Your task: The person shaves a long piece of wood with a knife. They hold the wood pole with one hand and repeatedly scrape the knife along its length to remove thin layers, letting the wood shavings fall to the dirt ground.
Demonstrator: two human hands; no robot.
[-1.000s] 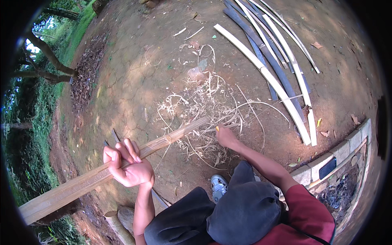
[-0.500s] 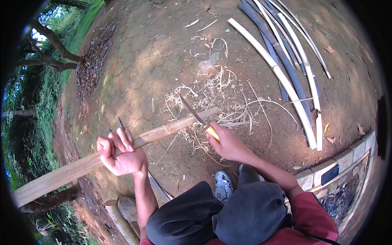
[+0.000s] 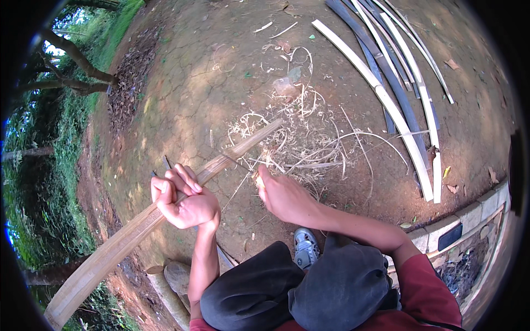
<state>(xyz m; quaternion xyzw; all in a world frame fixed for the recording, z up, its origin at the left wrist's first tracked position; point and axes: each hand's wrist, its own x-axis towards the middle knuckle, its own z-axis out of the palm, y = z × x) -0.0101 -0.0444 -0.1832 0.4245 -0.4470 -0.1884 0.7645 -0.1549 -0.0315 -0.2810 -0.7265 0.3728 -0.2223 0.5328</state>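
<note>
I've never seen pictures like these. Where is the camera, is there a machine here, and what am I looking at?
There's no machine: these are a person's own bare hands. The camera sits on the person's head and looks down, and its very wide lens bends straight edges near the rim. The left hand is curled round a long wooden strip. The right hand holds a knife, partly hidden by the fingers; its thin blade seems to cross the strip. On the bare ground lie curly shavings and, toward the upper right, a bundle of pale and dark strips.
</note>
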